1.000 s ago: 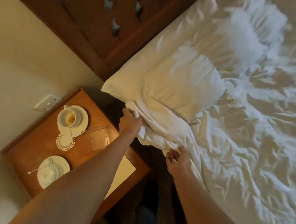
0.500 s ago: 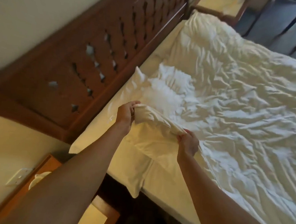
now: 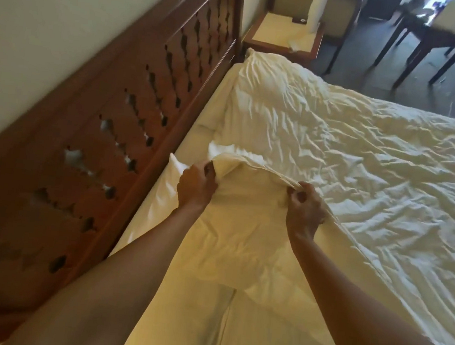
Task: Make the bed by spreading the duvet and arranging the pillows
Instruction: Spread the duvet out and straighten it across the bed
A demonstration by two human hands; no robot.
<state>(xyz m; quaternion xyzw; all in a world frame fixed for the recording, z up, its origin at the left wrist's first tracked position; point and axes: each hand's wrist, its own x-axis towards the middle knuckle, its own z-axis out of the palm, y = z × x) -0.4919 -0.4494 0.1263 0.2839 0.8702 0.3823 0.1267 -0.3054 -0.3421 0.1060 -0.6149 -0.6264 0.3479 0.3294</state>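
A crumpled white duvet [image 3: 360,168] covers most of the bed. Its near top edge is lifted off the bed between my hands. My left hand [image 3: 195,187] grips the bunched corner of that edge near the headboard side. My right hand [image 3: 304,209] pinches the same edge a little further right, so the cloth is stretched between them. A white pillow [image 3: 163,191] lies under and left of my left hand, against the headboard. A second pillow [image 3: 214,112] shows further along, mostly hidden under the duvet.
A dark wooden headboard [image 3: 120,123] with cut-out holes runs along the left. A bedside table [image 3: 284,36] with a white bottle stands past the far end of the bed. Dark chairs [image 3: 428,38] stand on the floor at the top right.
My hands have lifted the duvet's edge from low at the bedside up over the near pillow. My view has swung up from the near bedside table to the whole bed.
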